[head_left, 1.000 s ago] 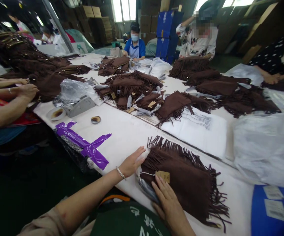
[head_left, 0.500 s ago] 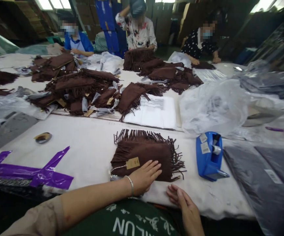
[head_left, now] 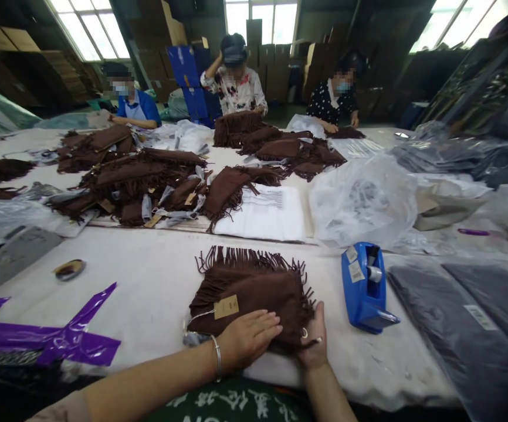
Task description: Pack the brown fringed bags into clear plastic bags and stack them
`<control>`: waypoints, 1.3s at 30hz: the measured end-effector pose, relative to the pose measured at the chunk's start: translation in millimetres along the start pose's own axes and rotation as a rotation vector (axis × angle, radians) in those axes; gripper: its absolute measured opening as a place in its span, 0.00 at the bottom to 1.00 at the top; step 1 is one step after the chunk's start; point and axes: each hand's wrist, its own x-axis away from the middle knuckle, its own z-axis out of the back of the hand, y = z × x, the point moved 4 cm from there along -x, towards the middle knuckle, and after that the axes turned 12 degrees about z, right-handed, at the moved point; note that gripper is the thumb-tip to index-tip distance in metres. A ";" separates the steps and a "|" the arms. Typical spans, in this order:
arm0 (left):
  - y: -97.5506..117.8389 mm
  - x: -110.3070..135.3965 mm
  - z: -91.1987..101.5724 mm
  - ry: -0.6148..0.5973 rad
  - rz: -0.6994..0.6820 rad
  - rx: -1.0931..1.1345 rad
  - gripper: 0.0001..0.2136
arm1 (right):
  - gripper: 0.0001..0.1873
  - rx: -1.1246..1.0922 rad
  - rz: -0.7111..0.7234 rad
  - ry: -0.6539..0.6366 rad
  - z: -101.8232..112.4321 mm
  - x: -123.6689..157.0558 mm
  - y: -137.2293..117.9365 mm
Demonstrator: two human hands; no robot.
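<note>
One folded brown cloth lies near, at the middle of the pale surface, matte and soft-looking, with thin twisted fringe along its far and right edges. A tan card tag rests on it by a white string; I make out small dark print but cannot read it from my end.

I see the left hand laid palm down on the cloth's near part, fingers stretched and side by side. The right hand meets the near right corner, thumb raised beside the edge; its other fingers are largely hidden, so I cannot tell whether they pinch.

To the right I have a blue plastic tape dispenser, its two white labels too small to read and a roll seated inside. Farther right lie dark grey folded pieces in clear plastic, one bearing a white barcode label.

Beyond the cloth I find a white folded textile with thin dark stripes, and a crumpled translucent bag. More brown fringed cloths are heaped far left, some tagged. Glossy purple tape crosses the near left edge.
</note>
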 end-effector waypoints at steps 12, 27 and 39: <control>0.2 -2.5 -22.4 -0.172 0.066 0.057 0.15 | 0.30 1.123 0.601 -0.279 -23.6 -28.5 -15.8; -134.9 106.1 123.6 0.353 1.192 1.057 0.22 | 0.26 0.646 0.191 0.055 60.0 -13.2 -61.3; -212.9 41.1 69.1 -0.470 1.109 1.863 0.27 | 0.27 0.110 -0.765 -0.263 -25.2 -107.8 -34.7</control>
